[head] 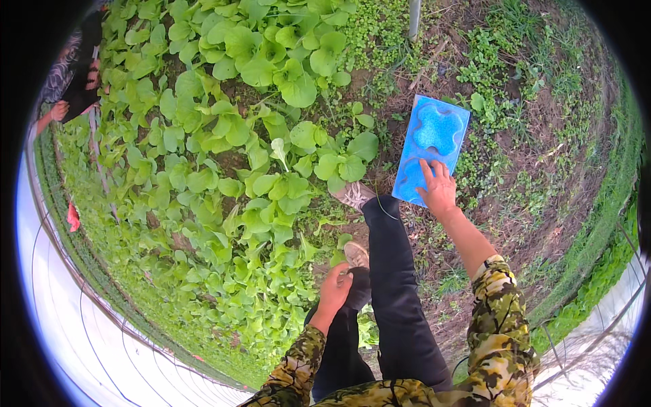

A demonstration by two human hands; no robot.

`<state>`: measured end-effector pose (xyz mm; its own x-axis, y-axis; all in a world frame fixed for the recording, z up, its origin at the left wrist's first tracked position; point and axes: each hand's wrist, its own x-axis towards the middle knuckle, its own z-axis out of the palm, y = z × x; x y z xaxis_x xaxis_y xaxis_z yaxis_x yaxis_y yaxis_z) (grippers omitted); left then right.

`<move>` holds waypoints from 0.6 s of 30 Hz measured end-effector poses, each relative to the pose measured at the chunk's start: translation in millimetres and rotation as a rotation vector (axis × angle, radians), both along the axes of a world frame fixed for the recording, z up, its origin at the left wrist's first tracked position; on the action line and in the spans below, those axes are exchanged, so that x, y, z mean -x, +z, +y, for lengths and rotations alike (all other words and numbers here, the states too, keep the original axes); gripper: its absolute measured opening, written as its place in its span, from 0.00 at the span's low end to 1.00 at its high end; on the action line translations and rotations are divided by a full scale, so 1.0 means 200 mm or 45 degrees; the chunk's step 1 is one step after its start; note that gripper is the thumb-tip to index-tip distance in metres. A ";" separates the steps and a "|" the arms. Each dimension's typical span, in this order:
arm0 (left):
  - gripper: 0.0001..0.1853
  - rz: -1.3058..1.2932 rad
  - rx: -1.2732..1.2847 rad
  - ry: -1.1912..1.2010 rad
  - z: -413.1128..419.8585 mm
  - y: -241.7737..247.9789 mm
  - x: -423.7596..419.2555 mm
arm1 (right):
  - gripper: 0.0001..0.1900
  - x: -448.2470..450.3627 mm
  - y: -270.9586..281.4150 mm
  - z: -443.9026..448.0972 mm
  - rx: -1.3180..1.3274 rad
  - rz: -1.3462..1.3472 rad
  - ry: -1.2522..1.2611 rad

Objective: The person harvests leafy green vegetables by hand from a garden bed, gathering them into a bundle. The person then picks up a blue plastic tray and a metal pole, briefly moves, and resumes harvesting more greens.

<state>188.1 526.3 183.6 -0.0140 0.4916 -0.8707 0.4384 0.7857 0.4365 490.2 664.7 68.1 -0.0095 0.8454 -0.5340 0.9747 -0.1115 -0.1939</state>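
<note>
My right hand (438, 188) lies on the lower half of a blue rectangular board (424, 151), fingers spread across its face. Two rounded, lobed areas with a speckled surface show on the board, the lower one partly covered by the hand. The board appears to lie on the weedy soil beside my shoe (354, 195). Near my bent knee, my left hand (334, 290) hangs with loosely curled fingers, and I see nothing in it. Leafy green vegetable plants (285, 188) grow just ahead of that hand.
A dense bed of leafy greens (203, 137) fills the left side. A metal post (414, 20) stands at the top. Weeds and dry stalks (539, 152) cover the ground at right. Another person's hand (59, 110) shows at the far left, near a red scrap (73, 217).
</note>
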 end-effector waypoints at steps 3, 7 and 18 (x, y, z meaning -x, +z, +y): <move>0.17 -0.012 0.026 -0.049 0.07 0.09 -0.04 | 0.35 -0.01 -0.04 0.03 0.161 -0.052 -0.128; 0.18 -0.049 -0.016 -0.150 0.13 0.12 -0.06 | 0.27 0.04 -0.08 0.12 0.191 -0.142 -0.126; 0.16 -0.287 0.015 0.183 -0.23 0.01 0.14 | 0.21 -0.14 -0.12 -0.06 -0.242 0.225 -0.835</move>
